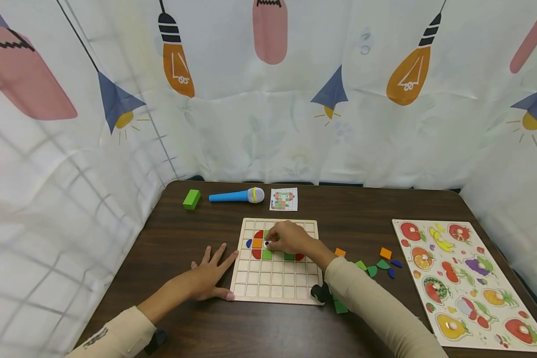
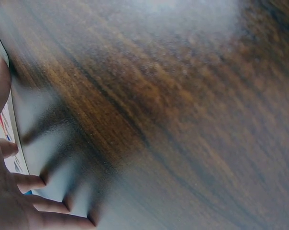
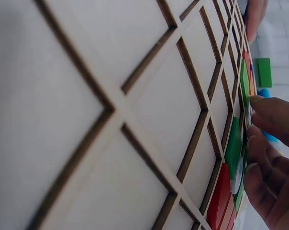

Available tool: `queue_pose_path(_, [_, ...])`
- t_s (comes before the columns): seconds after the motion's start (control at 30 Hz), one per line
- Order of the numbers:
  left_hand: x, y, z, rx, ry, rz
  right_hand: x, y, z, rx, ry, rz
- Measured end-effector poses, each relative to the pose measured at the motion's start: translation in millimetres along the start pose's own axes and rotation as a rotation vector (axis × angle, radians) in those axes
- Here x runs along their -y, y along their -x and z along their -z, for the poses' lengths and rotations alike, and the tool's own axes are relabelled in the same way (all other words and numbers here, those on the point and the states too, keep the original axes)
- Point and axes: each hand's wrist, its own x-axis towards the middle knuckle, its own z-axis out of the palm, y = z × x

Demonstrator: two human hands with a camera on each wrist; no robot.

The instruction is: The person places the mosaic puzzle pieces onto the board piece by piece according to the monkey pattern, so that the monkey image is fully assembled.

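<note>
Rests the left hand (image 1: 209, 277), fingers spread apart, against the left edge of the board (image 1: 270, 279). Just right of an orange square (image 1: 257, 243) on it, pinches a white eye piece (image 1: 266, 244) in the right hand (image 1: 291, 237), left of loose green pieces (image 1: 383, 264).

A microphone (image 1: 232, 196) is lying near a green block (image 1: 191, 199). A fruit board (image 1: 467, 287) is resting at right, a printed curtain (image 1: 259, 114) hanging behind.
</note>
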Motion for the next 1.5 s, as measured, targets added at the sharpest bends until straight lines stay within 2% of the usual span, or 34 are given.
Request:
queue_pose_path(0.53, [0.6,-0.7,-0.7,-0.010,0.011,-0.014,-2.0,-1.8,0.2,0.001,-0.025,0.016])
queue_pose_path(0.77, [1.4,-2.2,-1.6,-0.002,0.024,-0.016,-13.1,7.4,2.9,-0.066,-0.052,0.028])
queue_pose_path(1.03, [1.1,-3.0,-1.2,0.005,0.042,-0.005,-40.4,36.5,18.4,-0.137,-0.109,0.048])
queue_pose_path(1.33, [1.2,-3.6,-1.1,0.013,0.048,0.000,-74.0,78.9,35.2,-0.208,-0.150,-0.034])
queue_pose_path(1.5, [1.2,-3.6,-0.7,0.010,0.049,-0.003,-87.7,105.2,36.2,-0.185,-0.117,-0.077])
